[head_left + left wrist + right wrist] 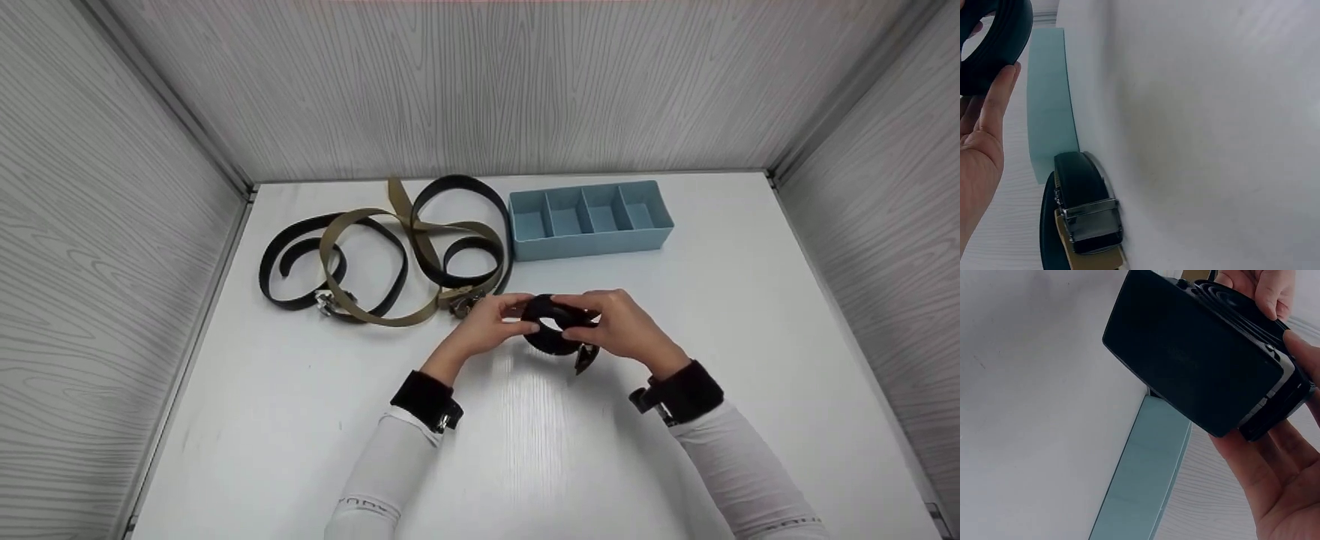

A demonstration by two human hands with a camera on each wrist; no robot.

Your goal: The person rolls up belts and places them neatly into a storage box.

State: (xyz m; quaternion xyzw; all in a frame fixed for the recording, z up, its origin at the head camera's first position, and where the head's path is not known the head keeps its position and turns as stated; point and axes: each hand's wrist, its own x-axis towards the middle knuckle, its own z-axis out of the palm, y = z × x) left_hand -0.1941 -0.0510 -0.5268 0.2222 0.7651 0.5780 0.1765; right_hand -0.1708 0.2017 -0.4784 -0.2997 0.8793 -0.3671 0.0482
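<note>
Both hands hold a black belt (pixel 551 343) rolled into a coil with an open centre, above the front middle of the white table. My left hand (pixel 486 324) pinches the coil's left side between thumb and fingers. On the opposite side, my right hand (pixel 626 328) grips it, thumb near the inner edge. The belt's buckle (pixel 586 358) hangs below the right fingers. From the right wrist, its flat dark plate (pixel 1190 354) faces the camera, with stacked belt layers behind it. In the left wrist view the coil (pixel 1013 39) rests against the left fingertips.
A blue tray (pixel 592 244) with several compartments stands at the back, beyond the hands. To its left lie loosely looped belts: a black one (pixel 270 262) with a silver buckle (pixel 326 302), a tan one (pixel 409 320), and another black one (pixel 499 202). Grey wood-grain panels (pixel 480 90) enclose the table.
</note>
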